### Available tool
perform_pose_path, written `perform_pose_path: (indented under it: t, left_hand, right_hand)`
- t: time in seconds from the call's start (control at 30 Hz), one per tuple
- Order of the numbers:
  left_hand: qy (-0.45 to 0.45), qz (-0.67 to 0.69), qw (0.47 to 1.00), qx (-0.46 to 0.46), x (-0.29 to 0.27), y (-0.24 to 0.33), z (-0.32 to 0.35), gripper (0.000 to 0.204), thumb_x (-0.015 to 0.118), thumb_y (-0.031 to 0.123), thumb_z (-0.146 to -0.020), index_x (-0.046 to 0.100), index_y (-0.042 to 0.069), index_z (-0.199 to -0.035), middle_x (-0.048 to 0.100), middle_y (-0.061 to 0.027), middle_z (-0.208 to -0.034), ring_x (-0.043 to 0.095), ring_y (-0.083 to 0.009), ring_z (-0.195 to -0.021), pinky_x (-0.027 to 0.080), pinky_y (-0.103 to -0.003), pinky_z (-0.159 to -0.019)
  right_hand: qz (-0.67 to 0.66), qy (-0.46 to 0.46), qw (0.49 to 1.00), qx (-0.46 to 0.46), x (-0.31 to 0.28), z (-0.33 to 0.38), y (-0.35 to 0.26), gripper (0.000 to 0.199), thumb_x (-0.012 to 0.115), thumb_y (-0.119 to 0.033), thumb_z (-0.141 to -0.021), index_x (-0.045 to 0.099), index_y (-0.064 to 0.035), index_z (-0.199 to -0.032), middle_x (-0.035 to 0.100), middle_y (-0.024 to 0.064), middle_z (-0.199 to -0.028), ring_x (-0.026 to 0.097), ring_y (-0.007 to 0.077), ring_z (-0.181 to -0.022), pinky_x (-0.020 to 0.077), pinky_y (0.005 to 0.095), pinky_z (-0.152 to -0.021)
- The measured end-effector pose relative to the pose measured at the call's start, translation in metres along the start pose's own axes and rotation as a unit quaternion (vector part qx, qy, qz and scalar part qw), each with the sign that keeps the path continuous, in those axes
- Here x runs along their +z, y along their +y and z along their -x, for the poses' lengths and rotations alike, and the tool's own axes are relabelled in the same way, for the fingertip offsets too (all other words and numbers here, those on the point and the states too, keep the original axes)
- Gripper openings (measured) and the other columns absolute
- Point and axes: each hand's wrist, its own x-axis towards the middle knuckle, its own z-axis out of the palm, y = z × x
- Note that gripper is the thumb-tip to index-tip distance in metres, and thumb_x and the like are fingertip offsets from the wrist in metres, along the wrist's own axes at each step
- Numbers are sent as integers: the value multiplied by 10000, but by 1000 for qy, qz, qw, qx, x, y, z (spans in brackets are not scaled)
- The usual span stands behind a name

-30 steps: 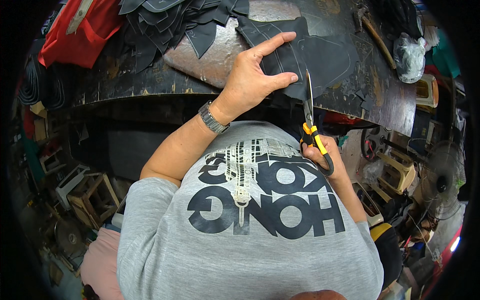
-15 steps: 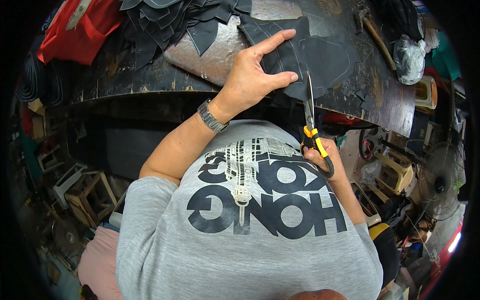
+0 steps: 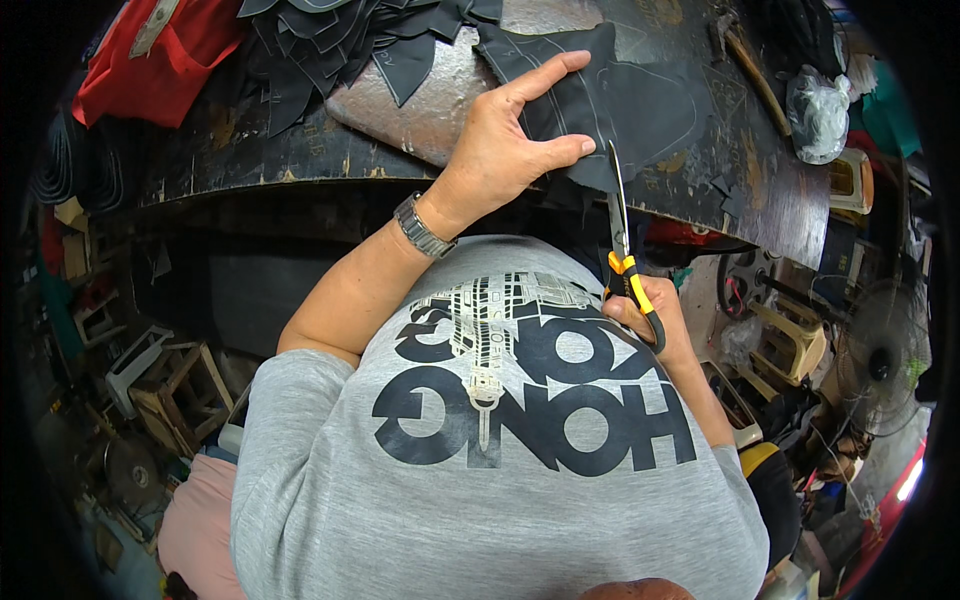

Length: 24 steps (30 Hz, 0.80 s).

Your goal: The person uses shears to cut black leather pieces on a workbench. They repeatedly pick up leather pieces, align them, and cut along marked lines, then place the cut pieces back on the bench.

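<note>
Workpiece: dark sheet of leather-like material with traced outlines, lying flat on the worn dark wooden workbench, its near corner overhanging the bench edge.
Left hand: palm down on the sheet, fingers spread and pressing it flat, index finger extended.
Right hand: below the sheet's overhanging corner, fingers closed through the handles of the orange-and-black scissors.
Scissors: blades pointing up into the sheet's near edge.
Change: against the earlier views the blade tips sit at much the same spot; the cut appears barely advanced.
Surroundings: heap of cut dark pieces left of the sheet; red cloth farther left; crumpled clear plastic bag right of the sheet.
</note>
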Motion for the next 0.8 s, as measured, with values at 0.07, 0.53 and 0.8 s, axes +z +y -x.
perform_pose_path:
  t: [0.07,0.53,0.8]
  left_hand:
    - [0,-3,1000,-14,0,1,0,649,760,28,-755,515,24,-1357,625,-130,-1240,615,-121,-1034,513,-252,-894]
    - [-8,29,999,-15,4,7,5,740,774,-4,-752,442,10,-1414,527,-106,-1375,557,-106,-1124,436,-248,-995]
    - [-14,31,999,-17,5,4,4,733,769,4,-763,437,8,-1416,513,-127,-1389,568,-111,-1111,483,-252,-938]
  right_hand:
    - [-6,-4,1000,-7,-2,-2,1,275,800,-246,-781,667,-6,-788,547,-53,-653,466,38,-605,389,210,-567]
    - [-36,-5,999,-5,-1,-17,-7,292,791,-273,-798,648,-18,-788,537,-34,-629,466,44,-570,364,212,-528]
    - [-38,4,999,13,-1,-14,-9,276,797,-257,-793,654,-22,-766,530,-43,-631,452,38,-579,358,209,-536]
